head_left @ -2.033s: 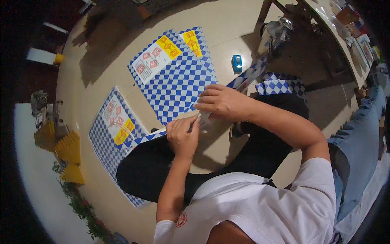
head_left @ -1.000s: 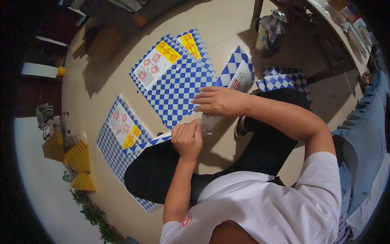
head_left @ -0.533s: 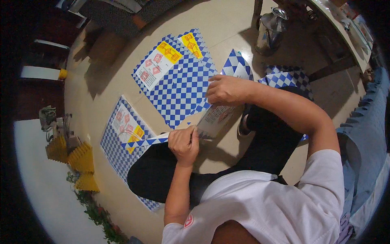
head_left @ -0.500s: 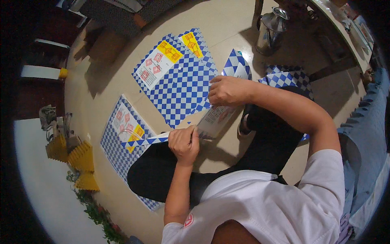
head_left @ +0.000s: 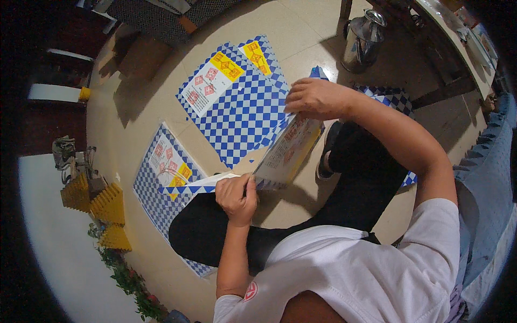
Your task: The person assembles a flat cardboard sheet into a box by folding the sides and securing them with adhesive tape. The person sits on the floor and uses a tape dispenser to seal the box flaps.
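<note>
The left hand (head_left: 236, 200) grips the sheet (head_left: 286, 156), and the right hand (head_left: 316, 99), fingers bent, holds its far edge. Pulling too hard may tear it.

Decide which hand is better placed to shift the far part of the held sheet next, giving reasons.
Probably the right hand: it is at the far upper edge of the sheet, while the left hand grips nearer the body.

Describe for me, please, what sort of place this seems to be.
Probably a room in a home, doubling as a workspace: blue-and-white checked sheets lie on the smooth, tile-like floor, while a shiny metal container and a leafy plant suggest household surroundings.
</note>
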Action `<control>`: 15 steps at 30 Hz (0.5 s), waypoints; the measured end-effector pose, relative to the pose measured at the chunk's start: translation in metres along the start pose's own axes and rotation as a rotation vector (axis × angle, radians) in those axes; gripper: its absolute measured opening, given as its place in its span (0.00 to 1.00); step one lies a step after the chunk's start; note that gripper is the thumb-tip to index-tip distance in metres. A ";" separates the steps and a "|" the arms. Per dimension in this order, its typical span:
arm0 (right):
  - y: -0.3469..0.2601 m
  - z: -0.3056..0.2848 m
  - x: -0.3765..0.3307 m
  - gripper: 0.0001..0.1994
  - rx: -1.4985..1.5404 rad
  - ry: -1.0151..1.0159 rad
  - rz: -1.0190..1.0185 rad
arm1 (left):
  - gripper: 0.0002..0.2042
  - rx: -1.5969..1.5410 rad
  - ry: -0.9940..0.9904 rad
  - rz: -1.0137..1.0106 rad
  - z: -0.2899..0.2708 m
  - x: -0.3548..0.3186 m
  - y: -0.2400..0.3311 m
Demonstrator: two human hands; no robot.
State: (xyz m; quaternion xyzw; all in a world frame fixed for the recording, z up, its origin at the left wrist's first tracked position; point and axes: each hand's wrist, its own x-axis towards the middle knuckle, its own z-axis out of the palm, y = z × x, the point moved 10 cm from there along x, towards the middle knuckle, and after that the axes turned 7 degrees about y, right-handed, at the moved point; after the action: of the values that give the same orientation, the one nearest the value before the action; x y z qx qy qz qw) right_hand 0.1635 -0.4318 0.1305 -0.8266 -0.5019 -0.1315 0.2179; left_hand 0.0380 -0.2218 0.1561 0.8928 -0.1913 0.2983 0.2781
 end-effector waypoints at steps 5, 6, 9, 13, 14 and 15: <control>0.014 0.006 -0.004 0.09 -0.091 -0.219 0.070 | 0.04 -0.043 -0.040 -0.020 -0.011 -0.002 0.000; 0.012 0.005 -0.003 0.08 -0.012 -0.233 0.103 | 0.04 -0.045 -0.038 -0.031 -0.014 -0.002 -0.001; 0.017 -0.006 0.001 0.08 0.035 -0.184 0.176 | 0.04 -0.041 -0.026 -0.056 -0.023 -0.002 -0.005; 0.019 -0.023 0.004 0.07 -0.072 -0.071 0.121 | 0.04 -0.033 -0.017 -0.073 -0.035 0.000 -0.010; 0.014 -0.028 0.004 0.07 -0.121 -0.065 0.074 | 0.04 -0.036 -0.019 -0.078 -0.037 0.001 -0.010; 0.009 -0.032 0.007 0.06 -0.169 -0.058 0.022 | 0.04 -0.032 -0.024 -0.083 -0.039 0.001 -0.012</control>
State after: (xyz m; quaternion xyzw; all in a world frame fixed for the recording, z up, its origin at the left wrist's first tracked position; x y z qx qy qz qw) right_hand 0.1744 -0.4457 0.1590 -0.8510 -0.4859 -0.1472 0.1343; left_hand 0.0280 -0.1885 0.1781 0.8988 -0.1620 0.2727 0.3024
